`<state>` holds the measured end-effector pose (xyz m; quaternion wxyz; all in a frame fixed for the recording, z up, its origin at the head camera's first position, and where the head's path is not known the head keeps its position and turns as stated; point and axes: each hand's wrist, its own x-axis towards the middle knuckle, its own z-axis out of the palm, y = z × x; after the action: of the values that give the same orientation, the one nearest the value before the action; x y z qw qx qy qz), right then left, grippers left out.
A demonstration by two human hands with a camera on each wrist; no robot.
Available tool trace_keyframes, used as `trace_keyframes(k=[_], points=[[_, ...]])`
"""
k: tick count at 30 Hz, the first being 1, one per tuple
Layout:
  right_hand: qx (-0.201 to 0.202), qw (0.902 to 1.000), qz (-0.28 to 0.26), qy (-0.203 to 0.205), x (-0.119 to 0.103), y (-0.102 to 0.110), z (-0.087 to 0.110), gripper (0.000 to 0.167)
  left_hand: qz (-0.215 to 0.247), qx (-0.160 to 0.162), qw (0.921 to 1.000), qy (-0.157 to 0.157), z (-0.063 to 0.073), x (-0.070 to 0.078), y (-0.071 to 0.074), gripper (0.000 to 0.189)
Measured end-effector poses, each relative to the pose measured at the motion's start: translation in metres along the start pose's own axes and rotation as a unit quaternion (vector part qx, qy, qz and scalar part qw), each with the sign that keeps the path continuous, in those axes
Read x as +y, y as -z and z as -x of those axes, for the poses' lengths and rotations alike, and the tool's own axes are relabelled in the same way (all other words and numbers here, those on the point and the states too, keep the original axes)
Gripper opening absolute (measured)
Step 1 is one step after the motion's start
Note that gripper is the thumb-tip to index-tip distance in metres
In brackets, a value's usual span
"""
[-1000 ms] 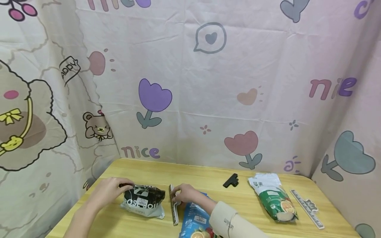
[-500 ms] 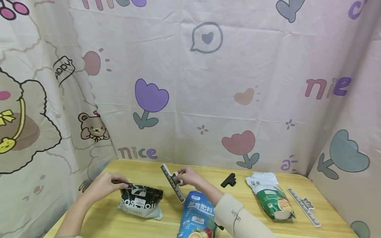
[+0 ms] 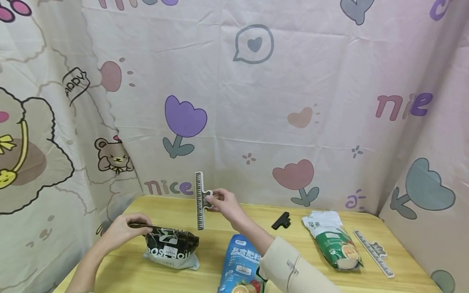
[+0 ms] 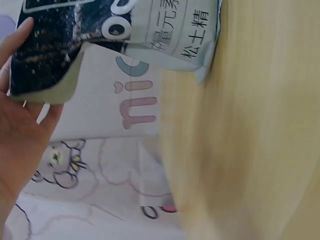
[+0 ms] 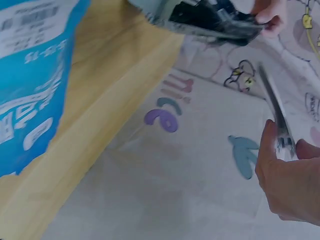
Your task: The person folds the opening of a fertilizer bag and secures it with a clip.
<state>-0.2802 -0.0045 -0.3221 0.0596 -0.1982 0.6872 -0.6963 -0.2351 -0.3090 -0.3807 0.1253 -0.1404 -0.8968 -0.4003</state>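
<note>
With the head view read as a clock face, a black-and-white bag [image 3: 170, 249] is set at seven o'clock on the wooden table [image 3: 293, 252]. Its top is pinched at the bag's own ten o'clock corner between the thumb and fingers of the left hand [image 3: 122, 232]. A piano-key clip [image 3: 199, 201] is held upright in the air by the right hand [image 3: 226, 206], its handle grasped between thumb and fingers; from the bag it is found at one o'clock, not touching. A blue bag [image 3: 236, 266] is placed at six o'clock, partly covered by the right sleeve [image 3: 293, 264]. A black clip [image 3: 281, 221] is seen at five, a green-and-white bag [image 3: 335, 242] between four and five, and a second white clip [image 3: 373, 253] at four, just beside that bag. The table is backed by a printed cloth [image 3: 234, 93].
</note>
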Motion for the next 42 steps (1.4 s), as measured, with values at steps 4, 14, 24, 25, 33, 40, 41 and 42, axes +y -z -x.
trace_keyframes(k=[4,14,24,25,33,40,41,42], points=[[0.000,1.0000,0.007,-0.002,-0.007,-0.009,0.005,0.028,0.053,0.013,0.9984,0.015,0.006,-0.011,0.000,0.013],[0.008,0.9819,0.164,0.094,-0.011,-0.026,0.013,0.020,0.071,0.058,0.9922,0.083,0.008,-0.015,-0.009,0.025],[0.022,0.9395,0.266,0.215,-0.003,-0.042,0.017,0.008,0.066,0.097,0.9869,0.110,0.004,-0.014,-0.015,0.037],[0.027,0.9357,0.271,0.224,-0.003,-0.043,0.017,0.008,0.067,0.097,0.9869,0.110,0.004,-0.014,-0.016,0.037],[0.046,0.9033,0.324,0.277,0.001,-0.048,0.008,0.009,0.071,0.104,0.9859,0.110,0.003,-0.014,-0.016,0.038],[0.033,0.8559,0.430,0.285,0.009,-0.052,0.008,0.013,0.079,0.110,0.9849,0.108,0.005,-0.014,-0.017,0.036],[0.027,0.8476,0.444,0.289,0.010,-0.053,0.007,0.014,0.080,0.111,0.9848,0.107,0.005,-0.014,-0.017,0.036],[0.019,0.8402,0.455,0.294,0.011,-0.053,0.007,0.013,0.082,0.111,0.9846,0.107,0.005,-0.014,-0.017,0.037]])
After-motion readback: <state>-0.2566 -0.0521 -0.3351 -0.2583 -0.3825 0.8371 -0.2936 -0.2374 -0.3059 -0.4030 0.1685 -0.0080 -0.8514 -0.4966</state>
